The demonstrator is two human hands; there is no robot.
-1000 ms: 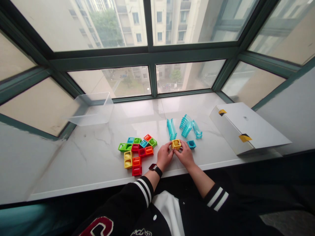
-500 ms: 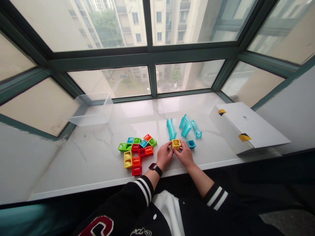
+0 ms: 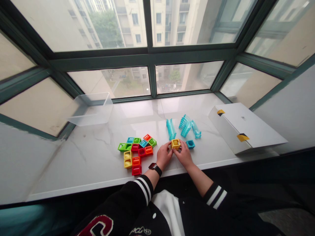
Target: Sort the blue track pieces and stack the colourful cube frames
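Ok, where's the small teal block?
In the head view, the small teal block sits on the sill, just past the right hand, below the curved teal pieces.

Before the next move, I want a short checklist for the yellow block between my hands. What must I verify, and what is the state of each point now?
1. Yellow square block gripped from both sides by the left hand and right hand: ok.
2. Block lifted off the marble windowsill: cannot tell.
3. Right hand apart from the small blue block: ok.
4. Left hand apart from the multicoloured blocks: ok.
5. Both hands apart from the turquoise curved track pieces: ok.
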